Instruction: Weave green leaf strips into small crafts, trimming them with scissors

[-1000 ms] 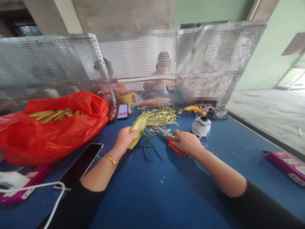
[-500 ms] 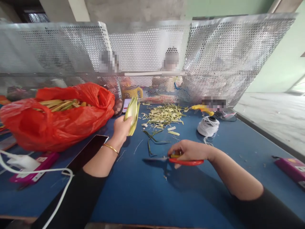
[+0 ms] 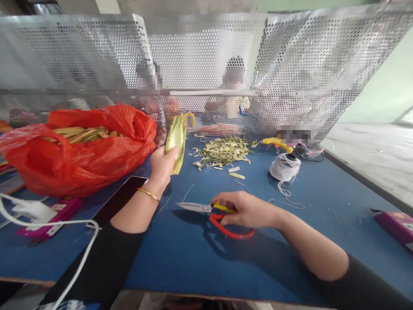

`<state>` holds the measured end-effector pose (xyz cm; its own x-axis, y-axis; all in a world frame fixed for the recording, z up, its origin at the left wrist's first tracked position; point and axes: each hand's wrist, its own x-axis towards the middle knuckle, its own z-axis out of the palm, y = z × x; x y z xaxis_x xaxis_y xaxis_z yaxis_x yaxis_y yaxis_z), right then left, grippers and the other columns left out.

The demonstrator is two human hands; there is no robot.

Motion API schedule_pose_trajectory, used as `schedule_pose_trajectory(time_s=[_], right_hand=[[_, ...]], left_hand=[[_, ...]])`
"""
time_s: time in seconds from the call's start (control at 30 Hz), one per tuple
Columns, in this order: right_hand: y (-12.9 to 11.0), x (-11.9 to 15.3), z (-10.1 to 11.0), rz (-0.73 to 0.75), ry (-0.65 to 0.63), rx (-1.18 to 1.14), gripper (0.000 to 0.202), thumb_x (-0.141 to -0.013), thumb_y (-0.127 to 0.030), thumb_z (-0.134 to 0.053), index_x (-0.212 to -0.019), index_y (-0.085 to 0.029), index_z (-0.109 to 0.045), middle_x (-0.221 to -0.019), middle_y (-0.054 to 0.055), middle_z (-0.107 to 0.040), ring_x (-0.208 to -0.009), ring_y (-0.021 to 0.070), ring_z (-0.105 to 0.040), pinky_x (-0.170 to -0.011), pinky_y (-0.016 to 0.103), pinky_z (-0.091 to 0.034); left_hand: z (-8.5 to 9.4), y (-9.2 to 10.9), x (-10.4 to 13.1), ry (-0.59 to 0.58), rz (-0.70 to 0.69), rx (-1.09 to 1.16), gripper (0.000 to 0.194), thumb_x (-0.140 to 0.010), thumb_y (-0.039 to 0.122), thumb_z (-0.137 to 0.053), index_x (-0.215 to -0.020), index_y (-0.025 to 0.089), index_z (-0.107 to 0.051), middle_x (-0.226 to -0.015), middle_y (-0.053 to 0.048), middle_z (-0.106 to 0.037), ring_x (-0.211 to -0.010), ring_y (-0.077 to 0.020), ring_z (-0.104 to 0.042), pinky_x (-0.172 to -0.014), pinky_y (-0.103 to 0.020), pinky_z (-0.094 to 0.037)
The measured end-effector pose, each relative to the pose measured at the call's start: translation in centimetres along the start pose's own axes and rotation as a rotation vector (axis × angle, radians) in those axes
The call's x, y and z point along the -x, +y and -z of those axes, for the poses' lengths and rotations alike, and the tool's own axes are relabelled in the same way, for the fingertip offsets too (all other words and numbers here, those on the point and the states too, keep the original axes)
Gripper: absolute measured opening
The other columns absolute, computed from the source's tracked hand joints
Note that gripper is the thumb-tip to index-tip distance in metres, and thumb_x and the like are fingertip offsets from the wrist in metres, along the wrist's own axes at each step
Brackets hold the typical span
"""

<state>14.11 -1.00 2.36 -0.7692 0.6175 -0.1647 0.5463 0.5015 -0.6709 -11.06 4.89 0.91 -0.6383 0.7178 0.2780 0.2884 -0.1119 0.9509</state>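
My left hand [image 3: 162, 165] is closed around pale green, husk-like leaf pieces [image 3: 176, 144], held upright over the table beside a red plastic bag. My right hand [image 3: 243, 209] grips scissors [image 3: 230, 232] with red and yellow handles. Their blades appear closed, point left and hover just above the blue table [image 3: 180, 267], casting a shadow. Beyond the hands lies a heap of green and pale cut scraps [image 3: 226, 150], with a few loose bits in front of it.
The red plastic bag [image 3: 122, 157] holds dry strips. A phone [image 3: 119, 200] and a purple power strip [image 3: 53, 226] with a white cable lie left. At right are a white thread spool [image 3: 284, 168], a yellow-handled tool [image 3: 277, 144] and a purple box [image 3: 395, 228]. A perforated metal screen [image 3: 200, 56] stands behind; people sit beyond.
My right hand and the scissors have moved left, and the scissors have turned. Dark green strips in front of them no longer show there. My left hand keeps its hold; the view has tilted slightly.
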Motion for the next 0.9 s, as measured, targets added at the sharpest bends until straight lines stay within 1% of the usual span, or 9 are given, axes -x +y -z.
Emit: schedule_pose_trajectory(time_s=[0.07,0.13,0.27,0.37,0.47,0.63,0.7,0.8,0.9], right_hand=[[-0.3,-0.6,-0.6,0.041,-0.032,0.074,0.041,-0.073,-0.024,-0.069,-0.114,-0.022,-0.065,-0.093,0.002,-0.068,-0.079,0.0156,-0.058,-0.069,0.024,-0.042],[0.4,-1.4,-0.5,-0.017,0.043,0.137,0.039,-0.075,-0.021,-0.067,-0.114,-0.023,-0.066,-0.103,0.004,-0.07,-0.09,0.0186,-0.061,-0.075,0.025,-0.043],[3.1,-2.5,1.2,-0.408,0.496,0.355,0.035,-0.085,-0.023,-0.053,-0.117,-0.017,-0.066,-0.107,0.014,-0.068,-0.092,0.025,-0.063,-0.077,0.032,-0.044],[4.4,-2.0,2.6,-0.387,0.667,0.215,0.038,-0.084,-0.033,-0.055,-0.118,-0.02,-0.066,-0.106,0.009,-0.07,-0.09,0.0226,-0.063,-0.076,0.031,-0.045],[4.6,-0.4,4.0,-0.295,0.601,0.063,0.044,-0.078,-0.038,-0.06,-0.117,-0.018,-0.067,-0.091,0.006,-0.069,-0.072,0.0166,-0.059,-0.066,0.029,-0.044],[5.2,3.0,7.2,-0.216,0.073,-0.123,0.045,-0.067,-0.037,-0.068,-0.106,-0.015,-0.073,-0.071,0.0,-0.063,-0.059,0.0112,-0.051,-0.058,0.024,-0.04],[5.9,3.9,8.1,-0.237,-0.032,-0.184,0.045,-0.065,-0.036,-0.068,-0.104,-0.015,-0.074,-0.07,0.0,-0.064,-0.059,0.0112,-0.052,-0.057,0.024,-0.04],[7.0,4.0,8.5,-0.303,0.053,-0.165,0.047,-0.068,-0.037,-0.065,-0.108,-0.014,-0.072,-0.07,0.001,-0.065,-0.058,0.0118,-0.053,-0.056,0.025,-0.04],[7.2,2.6,7.8,-0.423,0.347,0.044,0.047,-0.073,-0.036,-0.062,-0.113,-0.013,-0.069,-0.072,0.003,-0.067,-0.058,0.0143,-0.055,-0.056,0.027,-0.041]], left_hand=[[0.0,0.0,0.1,-0.007,-0.017,0.015,0.032,-0.061,0.04,-0.058,-0.076,0.013,-0.068,-0.058,0.0,-0.056,-0.06,-0.0164,-0.052,-0.055,-0.025,-0.04],[-0.1,0.0,0.3,-0.018,-0.03,0.015,0.03,-0.061,0.039,-0.059,-0.075,0.013,-0.068,-0.058,0.001,-0.056,-0.06,-0.0159,-0.052,-0.056,-0.025,-0.04],[-0.2,0.0,0.7,-0.027,-0.018,-0.037,0.028,-0.063,0.038,-0.059,-0.072,0.013,-0.067,-0.056,0.001,-0.055,-0.06,-0.0159,-0.052,-0.056,-0.025,-0.04],[-0.3,0.0,0.9,-0.037,-0.012,-0.055,0.03,-0.063,0.039,-0.059,-0.074,0.013,-0.069,-0.056,0.0,-0.056,-0.06,-0.0169,-0.052,-0.055,-0.025,-0.04],[-0.4,0.1,1.0,-0.058,0.006,-0.052,0.032,-0.062,0.039,-0.059,-0.077,0.013,-0.07,-0.057,0.0,-0.057,-0.06,-0.017,-0.053,-0.055,-0.025,-0.04],[-0.6,0.1,1.3,-0.108,0.039,-0.011,0.033,-0.06,0.038,-0.06,-0.079,0.013,-0.07,-0.059,0.0,-0.058,-0.061,-0.0168,-0.054,-0.054,-0.025,-0.041],[-0.7,0.2,1.5,-0.129,0.047,-0.003,0.032,-0.06,0.038,-0.062,-0.078,0.013,-0.07,-0.06,0.0,-0.059,-0.062,-0.0166,-0.054,-0.053,-0.025,-0.041],[-0.8,0.6,2.1,-0.18,0.107,0.043,0.03,-0.059,0.035,-0.065,-0.078,0.013,-0.071,-0.061,0.001,-0.06,-0.058,-0.0151,-0.054,-0.052,-0.025,-0.041],[-1.1,1.0,3.0,-0.27,0.229,0.131,0.028,-0.059,0.032,-0.068,-0.078,0.013,-0.07,-0.058,0.001,-0.061,-0.052,-0.0145,-0.055,-0.051,-0.026,-0.043]])
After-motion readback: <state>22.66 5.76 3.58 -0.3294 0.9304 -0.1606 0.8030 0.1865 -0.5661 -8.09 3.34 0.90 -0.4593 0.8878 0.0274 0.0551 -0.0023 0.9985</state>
